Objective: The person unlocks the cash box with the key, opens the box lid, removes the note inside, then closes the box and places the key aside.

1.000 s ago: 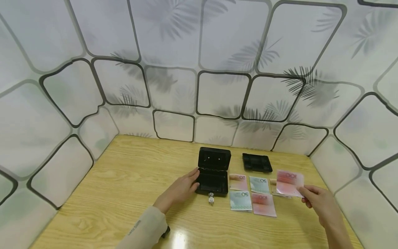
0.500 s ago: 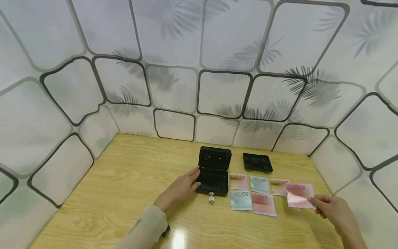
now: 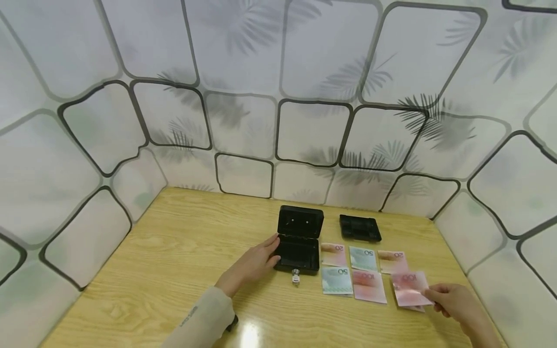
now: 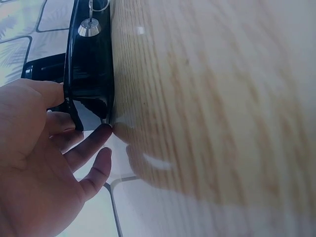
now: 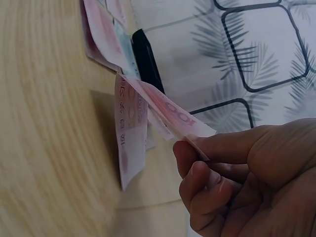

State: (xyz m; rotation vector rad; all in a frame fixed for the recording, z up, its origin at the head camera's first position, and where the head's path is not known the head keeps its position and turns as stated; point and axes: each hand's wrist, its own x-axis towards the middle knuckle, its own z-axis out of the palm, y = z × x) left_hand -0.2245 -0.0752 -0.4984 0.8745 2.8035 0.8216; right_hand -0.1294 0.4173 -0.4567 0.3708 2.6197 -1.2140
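In the head view a black cash box (image 3: 310,270) stands with its lid (image 3: 300,223) up. A key sits in its front lock (image 4: 89,28). My left hand (image 3: 254,263) holds the box's left end, thumb at the rim and other fingers against the side wall. My right hand (image 3: 450,300) pinches the right edge of a red 100 banknote (image 3: 409,286), bent in the right wrist view. Under it another reddish banknote (image 5: 129,133) hangs down at an angle. Two more banknote piles near it are a red 100 (image 3: 369,286) and a pinkish 20 (image 3: 393,261).
A black tray (image 3: 360,228) lies behind the banknotes. Next to the box are a 20 banknote (image 3: 333,254) and green 50 banknotes (image 3: 337,281). A patterned cloth wall (image 3: 243,176) borders the wooden table (image 3: 183,241). A small dark object (image 3: 232,324) lies by the left sleeve.
My right hand has moved the 100 banknote off the back-row 20, out to the right, then toward the front beside the laid-out 100. My left hand stays on the box.
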